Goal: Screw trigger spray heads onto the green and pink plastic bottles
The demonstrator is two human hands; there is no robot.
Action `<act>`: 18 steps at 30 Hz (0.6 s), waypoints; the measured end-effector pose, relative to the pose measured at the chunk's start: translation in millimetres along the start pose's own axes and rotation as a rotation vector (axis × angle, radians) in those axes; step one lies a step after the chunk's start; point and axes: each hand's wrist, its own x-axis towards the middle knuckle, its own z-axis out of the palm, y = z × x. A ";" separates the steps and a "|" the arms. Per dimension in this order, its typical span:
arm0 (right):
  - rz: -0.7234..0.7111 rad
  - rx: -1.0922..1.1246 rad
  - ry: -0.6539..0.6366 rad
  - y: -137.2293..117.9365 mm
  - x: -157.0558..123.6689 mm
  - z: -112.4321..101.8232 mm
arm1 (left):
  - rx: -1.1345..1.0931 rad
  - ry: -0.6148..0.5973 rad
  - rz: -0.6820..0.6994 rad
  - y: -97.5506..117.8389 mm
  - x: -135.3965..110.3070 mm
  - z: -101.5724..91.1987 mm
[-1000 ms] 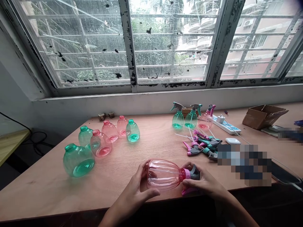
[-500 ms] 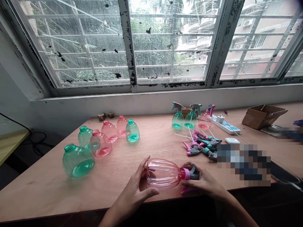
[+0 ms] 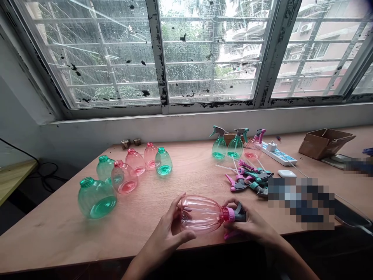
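Observation:
A clear pink spray bottle (image 3: 201,214) lies on its side in the air over the table's front edge, its base toward the left. My left hand (image 3: 171,223) is wrapped round the base, thumb in front. At the neck, my right hand (image 3: 247,221) grips the pink collar and grey spray head (image 3: 239,213); a pink trigger (image 3: 231,234) pokes out below. Beyond that hand lies a heap of loose spray heads (image 3: 252,177) in pink, green and grey, with thin white tubes.
Open green bottles (image 3: 97,200) and pink bottles (image 3: 125,179) stand at the left. Several bottles with spray heads (image 3: 218,147) stand at the back, beside a white power strip (image 3: 278,154). A cardboard box (image 3: 323,144) sits back right; a white mouse-like object (image 3: 287,174) lies before it.

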 end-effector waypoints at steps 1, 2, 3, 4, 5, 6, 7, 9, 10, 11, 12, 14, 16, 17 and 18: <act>-0.008 -0.013 0.006 -0.2 0.4 0.0 | -0.013 -0.002 0.003 0.1 -0.1 0.1; -0.016 -0.027 0.015 -0.5 0.7 -0.2 | -0.023 -0.003 0.006 0.0 -0.2 0.2; -0.020 -0.042 0.023 -0.7 1.0 -0.4 | -0.031 -0.003 0.009 -0.3 -0.3 0.4; -0.021 -0.056 0.030 -0.9 1.1 -0.6 | -0.035 -0.002 0.010 -0.7 -0.5 0.5; -0.020 -0.067 0.035 -1.0 1.1 -0.8 | -0.034 0.001 0.009 -1.2 -0.7 0.7; -0.013 -0.070 0.038 -1.1 1.0 -0.8 | -0.030 0.003 0.004 -1.7 -0.8 0.8; 0.000 -0.061 0.038 -1.0 0.8 -0.8 | -0.024 0.003 -0.001 -2.3 -1.0 0.9; 0.041 -0.020 0.030 -0.5 0.1 -0.6 | -0.008 0.000 -0.012 -3.7 -1.3 0.9; 0.066 0.004 0.026 -0.4 -0.2 -0.4 | 0.001 0.000 -0.016 -4.4 -1.4 0.7; 0.092 0.027 0.021 -0.4 -0.6 -0.3 | 0.009 0.000 -0.018 -5.1 -1.5 0.4; 0.114 0.042 0.015 -0.6 -0.9 -0.1 | 0.016 -0.002 -0.017 -5.8 -1.5 0.0; 0.131 0.050 0.018 -1.9 -1.5 0.2 | 0.031 -0.004 -0.016 -6.9 -1.4 -0.9; 0.114 0.043 0.029 -3.6 -2.0 0.5 | 0.046 -0.003 -0.012 -7.6 -1.2 -1.7; 0.102 0.037 0.035 -4.3 -2.3 0.5 | 0.052 -0.001 -0.009 -7.7 -1.0 -1.9; 0.091 0.029 0.038 -4.8 -2.5 0.5 | 0.058 0.003 -0.007 -7.6 -0.9 -2.0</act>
